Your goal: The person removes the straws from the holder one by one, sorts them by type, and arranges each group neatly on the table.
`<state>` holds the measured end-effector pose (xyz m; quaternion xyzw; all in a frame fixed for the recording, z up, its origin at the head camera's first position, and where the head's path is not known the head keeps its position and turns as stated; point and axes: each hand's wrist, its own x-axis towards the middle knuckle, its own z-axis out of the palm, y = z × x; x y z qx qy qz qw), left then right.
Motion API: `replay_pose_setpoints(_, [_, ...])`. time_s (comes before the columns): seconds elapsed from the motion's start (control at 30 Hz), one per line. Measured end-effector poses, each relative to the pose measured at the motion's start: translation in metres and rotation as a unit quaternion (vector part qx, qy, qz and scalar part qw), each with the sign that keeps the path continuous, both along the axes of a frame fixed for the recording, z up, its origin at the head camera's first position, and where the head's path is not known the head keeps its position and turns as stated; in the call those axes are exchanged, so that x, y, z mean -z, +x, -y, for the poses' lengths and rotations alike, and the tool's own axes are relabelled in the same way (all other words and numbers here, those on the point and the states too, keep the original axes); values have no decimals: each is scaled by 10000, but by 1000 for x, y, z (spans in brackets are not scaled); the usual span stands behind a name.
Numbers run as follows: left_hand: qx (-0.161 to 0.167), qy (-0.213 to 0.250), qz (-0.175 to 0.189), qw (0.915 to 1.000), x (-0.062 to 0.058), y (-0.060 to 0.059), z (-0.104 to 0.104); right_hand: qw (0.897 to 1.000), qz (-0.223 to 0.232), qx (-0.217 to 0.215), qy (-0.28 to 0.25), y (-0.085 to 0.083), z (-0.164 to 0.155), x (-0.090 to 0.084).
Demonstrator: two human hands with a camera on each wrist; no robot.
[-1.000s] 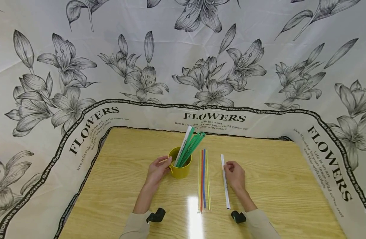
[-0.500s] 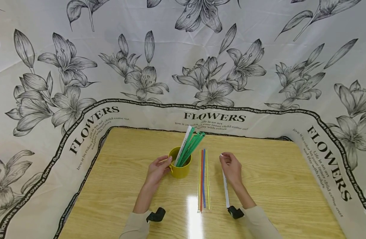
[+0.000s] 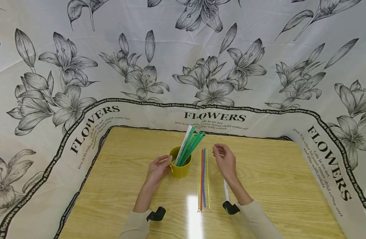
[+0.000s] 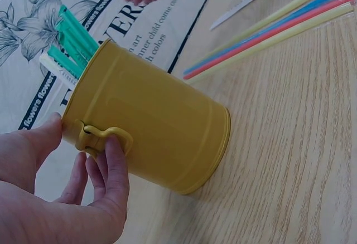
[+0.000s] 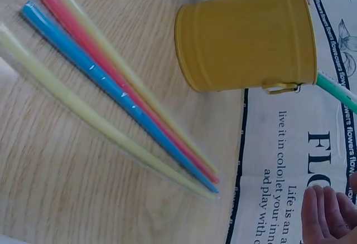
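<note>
My left hand (image 3: 157, 169) holds a small yellow bucket (image 4: 156, 110) by its side, thumb at the rim and fingertips on the metal ear. Several green-wrapped straws (image 3: 195, 146) and a white-wrapped one (image 3: 183, 146) lean inside it toward the right. My right hand (image 3: 225, 162) is above the table, right of the bucket, its fingers loosely bent and nothing in them. Below it a slim white-wrapped straw (image 3: 226, 191) lies on the table, partly hidden by hand and wrist in the head view.
Between bucket and right hand lie clear-wrapped straws: a blue one (image 5: 111, 82), a red one (image 5: 83, 38) and yellow ones (image 5: 95, 118). Behind the wooden table (image 3: 278, 179) hangs a white flower-printed cloth (image 3: 159, 79). A dark wrist camera (image 3: 230, 208) sits at the right wrist.
My right hand has moved away from the white-wrapped straw, forward and to the left. That straw stays lying on the table. The left hand and bucket have barely moved.
</note>
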<state>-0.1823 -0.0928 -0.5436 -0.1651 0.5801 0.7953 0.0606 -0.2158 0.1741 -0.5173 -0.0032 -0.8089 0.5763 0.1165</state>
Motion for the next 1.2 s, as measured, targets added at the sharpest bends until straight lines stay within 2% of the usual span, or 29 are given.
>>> replay_pose_setpoints(0.3, [23, -22, -12, 10000, -2, 0, 1, 9982, -112, -371, -451, -3, 24, -14])
replay_pose_setpoints(0.57, [53, 67, -68, 9999, -1, 0, 2, 9953, 24, -728, -632, -8, 43, -15])
replay_pose_setpoints(0.77, [68, 146, -52, 9999, -1, 2, 1, 9955, 156, -757, -556, -10, 52, -16])
replay_pose_setpoints(1.2, [124, 62, -57, 9999, 0, 1, 4, 9976, 2, -551, -409, -9, 51, -34])
